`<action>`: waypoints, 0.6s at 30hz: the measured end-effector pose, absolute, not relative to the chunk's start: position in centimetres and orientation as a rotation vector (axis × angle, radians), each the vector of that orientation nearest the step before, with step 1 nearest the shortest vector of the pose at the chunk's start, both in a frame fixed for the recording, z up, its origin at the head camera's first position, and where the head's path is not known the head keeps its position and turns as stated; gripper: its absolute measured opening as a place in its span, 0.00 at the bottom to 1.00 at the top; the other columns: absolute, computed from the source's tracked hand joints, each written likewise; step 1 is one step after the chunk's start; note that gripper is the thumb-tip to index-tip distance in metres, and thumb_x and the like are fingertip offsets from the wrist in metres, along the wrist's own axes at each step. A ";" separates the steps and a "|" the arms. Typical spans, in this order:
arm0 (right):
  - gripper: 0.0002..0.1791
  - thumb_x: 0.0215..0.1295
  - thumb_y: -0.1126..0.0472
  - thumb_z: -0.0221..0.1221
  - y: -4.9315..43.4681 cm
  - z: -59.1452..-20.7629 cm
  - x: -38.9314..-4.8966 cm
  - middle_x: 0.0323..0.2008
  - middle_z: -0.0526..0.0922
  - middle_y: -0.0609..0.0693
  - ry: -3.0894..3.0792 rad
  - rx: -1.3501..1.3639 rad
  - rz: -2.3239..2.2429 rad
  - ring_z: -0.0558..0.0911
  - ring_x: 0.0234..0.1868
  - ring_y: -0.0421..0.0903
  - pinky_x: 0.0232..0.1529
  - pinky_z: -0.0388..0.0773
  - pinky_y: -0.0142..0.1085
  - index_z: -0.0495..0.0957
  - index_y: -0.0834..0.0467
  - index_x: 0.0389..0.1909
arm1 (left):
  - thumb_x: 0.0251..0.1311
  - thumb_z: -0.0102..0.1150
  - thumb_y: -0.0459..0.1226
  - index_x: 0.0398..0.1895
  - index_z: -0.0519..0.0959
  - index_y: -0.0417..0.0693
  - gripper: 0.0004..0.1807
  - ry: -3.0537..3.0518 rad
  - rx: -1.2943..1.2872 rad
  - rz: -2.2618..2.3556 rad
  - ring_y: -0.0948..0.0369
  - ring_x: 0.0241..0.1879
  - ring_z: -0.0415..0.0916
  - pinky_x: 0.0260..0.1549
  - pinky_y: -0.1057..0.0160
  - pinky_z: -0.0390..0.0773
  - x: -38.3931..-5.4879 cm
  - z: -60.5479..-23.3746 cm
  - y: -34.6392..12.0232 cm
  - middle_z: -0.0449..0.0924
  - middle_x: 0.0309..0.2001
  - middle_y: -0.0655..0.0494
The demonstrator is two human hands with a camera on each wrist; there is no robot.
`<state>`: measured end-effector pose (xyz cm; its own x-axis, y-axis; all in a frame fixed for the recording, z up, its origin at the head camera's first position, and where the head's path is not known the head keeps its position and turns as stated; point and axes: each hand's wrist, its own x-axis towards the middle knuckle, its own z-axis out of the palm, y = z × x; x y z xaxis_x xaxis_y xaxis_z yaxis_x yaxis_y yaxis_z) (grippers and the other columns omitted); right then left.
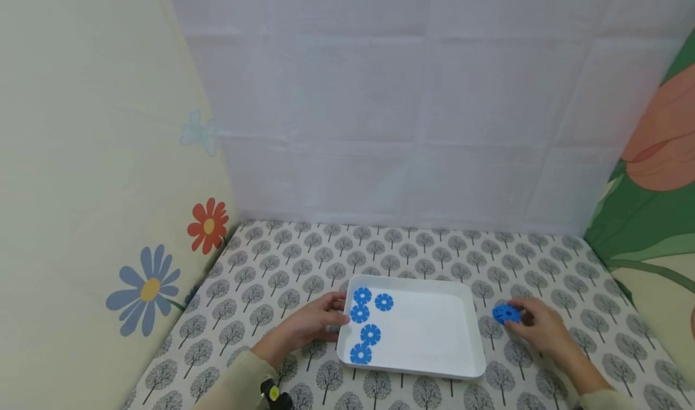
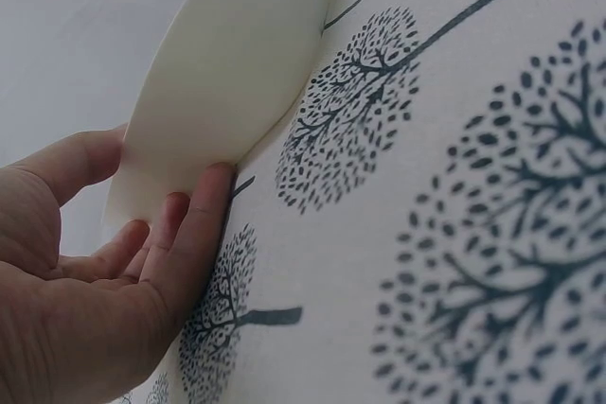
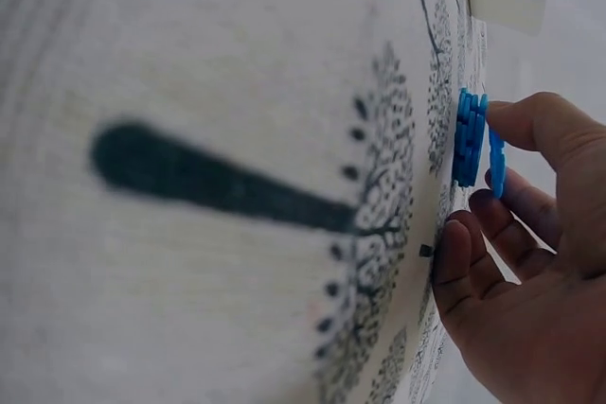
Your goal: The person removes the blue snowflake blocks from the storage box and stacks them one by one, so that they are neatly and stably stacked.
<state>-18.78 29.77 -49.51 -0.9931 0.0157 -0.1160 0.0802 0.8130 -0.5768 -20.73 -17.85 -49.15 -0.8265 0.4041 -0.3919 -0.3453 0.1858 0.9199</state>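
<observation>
A white rectangular tray point(image 1: 423, 331) lies on the tablecloth, with several blue snowflake discs point(image 1: 370, 334) inside along its left side. My left hand point(image 1: 317, 319) grips the tray's left wall, thumb at the rim and fingers against the outside, as the left wrist view shows the wall point(image 2: 222, 54) between them. To the right of the tray, my right hand point(image 1: 540, 325) is at a small stack of blue snowflake discs point(image 1: 504, 312). In the right wrist view, the thumb and a finger pinch one tilted blue disc point(image 3: 497, 163) beside the stack point(image 3: 467, 139); part of the disc is hidden by the thumb.
A white tablecloth printed with grey trees point(image 1: 336, 270) covers the table. Behind it hangs a pale creased sheet point(image 1: 353, 96). Flower-printed panels stand at the left point(image 1: 98, 187) and right point(image 1: 662, 217). A dark band with a yellow-green mark point(image 1: 275, 393) is at the left sleeve.
</observation>
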 end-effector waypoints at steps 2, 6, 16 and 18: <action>0.31 0.60 0.56 0.69 29.7 -49.5 -19.0 0.55 0.75 0.64 2.877 0.102 -0.915 0.79 0.50 0.57 0.52 0.79 0.55 0.74 0.65 0.62 | 0.65 0.63 0.34 0.77 0.57 0.40 0.39 1.902 0.054 1.697 0.51 0.52 0.77 0.50 0.47 0.84 -20.7 -49.1 -17.8 0.69 0.62 0.41; 0.32 0.59 0.56 0.70 29.6 -49.4 -19.3 0.55 0.75 0.64 2.859 0.125 -0.901 0.78 0.51 0.58 0.54 0.78 0.56 0.74 0.64 0.63 | 0.65 0.63 0.34 0.77 0.57 0.40 0.39 1.905 0.057 1.702 0.51 0.52 0.77 0.50 0.47 0.83 -20.7 -48.9 -17.8 0.68 0.62 0.41; 0.31 0.59 0.56 0.71 29.5 -49.6 -19.2 0.48 0.78 0.60 2.882 0.075 -0.897 0.78 0.45 0.52 0.47 0.79 0.50 0.76 0.66 0.60 | 0.65 0.63 0.34 0.77 0.57 0.40 0.40 1.889 0.048 1.700 0.51 0.52 0.77 0.49 0.48 0.84 -20.7 -49.0 -17.8 0.68 0.62 0.41; 0.30 0.59 0.56 0.71 29.5 -49.7 -19.2 0.48 0.79 0.59 2.889 0.059 -0.900 0.78 0.45 0.52 0.46 0.79 0.50 0.77 0.66 0.59 | 0.65 0.64 0.34 0.77 0.57 0.40 0.40 1.889 0.048 1.703 0.51 0.52 0.77 0.49 0.48 0.84 -20.6 -49.0 -17.9 0.68 0.62 0.41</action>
<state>-19.15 29.54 -49.68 -0.9927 0.0028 -0.1209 0.0709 0.8232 -0.5634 -20.63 -17.86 -48.97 -0.8258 0.4023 -0.3952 -0.3516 0.1808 0.9185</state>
